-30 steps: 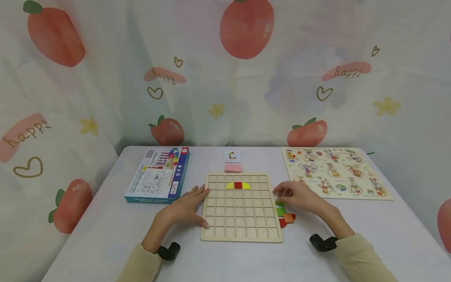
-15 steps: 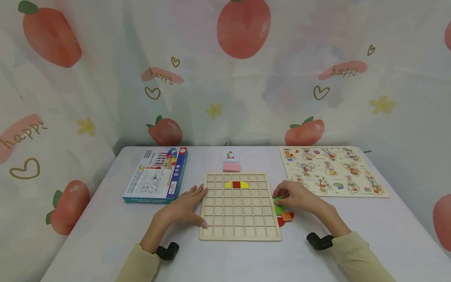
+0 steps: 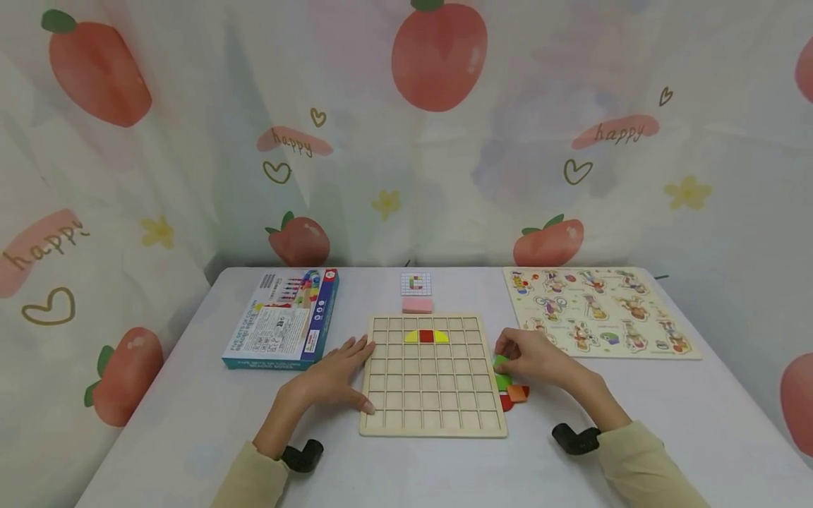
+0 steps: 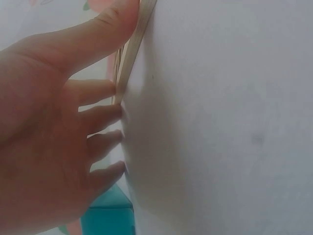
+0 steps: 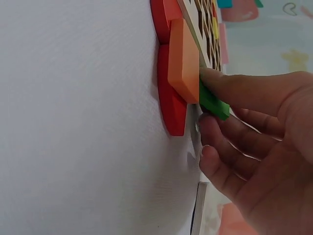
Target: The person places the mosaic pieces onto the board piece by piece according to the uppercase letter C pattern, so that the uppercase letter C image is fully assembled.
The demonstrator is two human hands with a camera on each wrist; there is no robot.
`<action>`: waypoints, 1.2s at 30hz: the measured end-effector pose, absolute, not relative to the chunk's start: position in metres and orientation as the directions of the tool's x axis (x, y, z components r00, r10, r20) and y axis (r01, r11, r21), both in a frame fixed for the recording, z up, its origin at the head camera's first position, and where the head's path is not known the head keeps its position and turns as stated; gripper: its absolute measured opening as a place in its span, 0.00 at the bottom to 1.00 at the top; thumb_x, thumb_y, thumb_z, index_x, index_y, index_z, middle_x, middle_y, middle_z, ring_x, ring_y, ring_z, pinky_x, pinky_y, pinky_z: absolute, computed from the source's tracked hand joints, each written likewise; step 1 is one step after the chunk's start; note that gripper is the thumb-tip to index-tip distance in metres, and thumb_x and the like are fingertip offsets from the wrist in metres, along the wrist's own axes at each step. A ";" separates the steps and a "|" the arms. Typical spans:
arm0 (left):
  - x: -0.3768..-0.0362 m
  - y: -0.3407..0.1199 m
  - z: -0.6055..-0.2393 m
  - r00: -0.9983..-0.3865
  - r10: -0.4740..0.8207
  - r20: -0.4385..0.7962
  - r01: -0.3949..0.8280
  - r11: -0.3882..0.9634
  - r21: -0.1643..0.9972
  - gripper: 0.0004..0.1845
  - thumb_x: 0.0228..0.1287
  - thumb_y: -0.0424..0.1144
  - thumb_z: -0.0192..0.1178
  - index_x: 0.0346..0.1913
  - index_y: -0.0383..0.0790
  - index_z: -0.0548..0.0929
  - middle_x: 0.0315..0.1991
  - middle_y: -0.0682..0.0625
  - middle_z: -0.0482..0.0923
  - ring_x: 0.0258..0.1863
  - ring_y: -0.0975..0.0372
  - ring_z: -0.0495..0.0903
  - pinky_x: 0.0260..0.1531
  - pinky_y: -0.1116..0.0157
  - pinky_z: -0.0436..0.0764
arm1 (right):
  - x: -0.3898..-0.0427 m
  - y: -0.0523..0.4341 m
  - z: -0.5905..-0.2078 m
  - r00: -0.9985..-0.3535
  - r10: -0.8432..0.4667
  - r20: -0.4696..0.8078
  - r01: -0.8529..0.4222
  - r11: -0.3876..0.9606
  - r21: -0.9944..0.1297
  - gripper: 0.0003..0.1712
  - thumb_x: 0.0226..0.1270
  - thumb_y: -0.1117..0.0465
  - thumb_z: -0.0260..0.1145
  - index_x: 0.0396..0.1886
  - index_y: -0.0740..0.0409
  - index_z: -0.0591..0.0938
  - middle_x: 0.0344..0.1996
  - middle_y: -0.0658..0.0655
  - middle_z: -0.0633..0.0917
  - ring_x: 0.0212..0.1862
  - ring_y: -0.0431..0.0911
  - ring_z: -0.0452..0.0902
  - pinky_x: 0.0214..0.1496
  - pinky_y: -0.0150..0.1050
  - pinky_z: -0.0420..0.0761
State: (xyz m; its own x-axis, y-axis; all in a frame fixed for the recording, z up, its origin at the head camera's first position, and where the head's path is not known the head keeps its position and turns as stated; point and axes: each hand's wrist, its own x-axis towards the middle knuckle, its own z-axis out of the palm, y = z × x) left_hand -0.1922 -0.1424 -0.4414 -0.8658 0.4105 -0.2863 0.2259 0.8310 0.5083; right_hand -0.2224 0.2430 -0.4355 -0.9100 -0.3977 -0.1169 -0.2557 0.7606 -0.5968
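A wooden grid board [image 3: 432, 427] lies flat in front of me, with a red square [image 3: 426, 336] between two yellow rounded pieces [image 3: 411, 337] in its second row from the back. My left hand [image 3: 333, 374] rests at the board's left edge, fingers spread and thumb at the near part of that edge. Just off the right edge, my right hand [image 3: 536, 356] pinches a green block [image 5: 215, 104] between thumb and fingers. Near it lie another green piece [image 3: 503, 382], an orange square block [image 5: 182, 61] and red rounded pieces [image 5: 171, 93], the orange one leaning on the red.
Behind the board are a pink block [image 3: 417, 305] and a small pattern card [image 3: 416, 283]. A blue-edged box [image 3: 273, 321] lies at the back left. At the back right is a picture puzzle board [image 3: 603, 310], close to my right hand.
My right fingers have closed on a green block at the board's right side, and more of it shows under them now. My left hand keeps its place on the board's edge.
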 end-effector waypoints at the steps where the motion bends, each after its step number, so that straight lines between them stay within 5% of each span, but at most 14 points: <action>1: -0.192 -0.142 -0.442 -0.866 0.410 -0.287 0.225 0.831 0.509 0.60 0.49 0.55 0.80 0.82 0.45 0.57 0.84 0.47 0.48 0.84 0.49 0.42 0.81 0.43 0.48 | -0.223 0.244 -0.436 -0.908 -0.406 -0.103 -0.269 0.754 -0.600 0.11 0.62 0.63 0.76 0.39 0.56 0.81 0.30 0.49 0.83 0.35 0.43 0.76 0.37 0.33 0.78; 14: -0.191 -0.143 -0.444 -0.867 0.410 -0.283 0.225 0.829 0.512 0.61 0.49 0.54 0.81 0.82 0.43 0.58 0.84 0.46 0.48 0.84 0.48 0.42 0.81 0.43 0.48 | -0.224 0.238 -0.436 -0.910 -0.412 0.054 -0.351 0.692 -0.631 0.07 0.66 0.63 0.73 0.39 0.55 0.83 0.31 0.47 0.85 0.35 0.41 0.78 0.38 0.30 0.80; 36: -0.190 -0.143 -0.437 -0.860 0.427 -0.279 0.239 0.821 0.519 0.60 0.50 0.53 0.80 0.82 0.40 0.57 0.84 0.44 0.48 0.84 0.46 0.42 0.81 0.42 0.49 | -0.236 0.183 -0.431 -0.889 -0.451 0.076 -0.356 0.576 -0.736 0.10 0.69 0.66 0.69 0.48 0.59 0.85 0.40 0.54 0.88 0.42 0.44 0.86 0.47 0.37 0.86</action>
State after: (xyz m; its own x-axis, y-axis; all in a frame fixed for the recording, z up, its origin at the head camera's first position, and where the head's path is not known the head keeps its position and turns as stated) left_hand -0.1898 -0.1432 -0.4375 -0.8603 0.4268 -0.2789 0.2391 0.8208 0.5187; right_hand -0.2360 0.1833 -0.4313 -0.8891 -0.4514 0.0759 -0.3555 0.5764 -0.7358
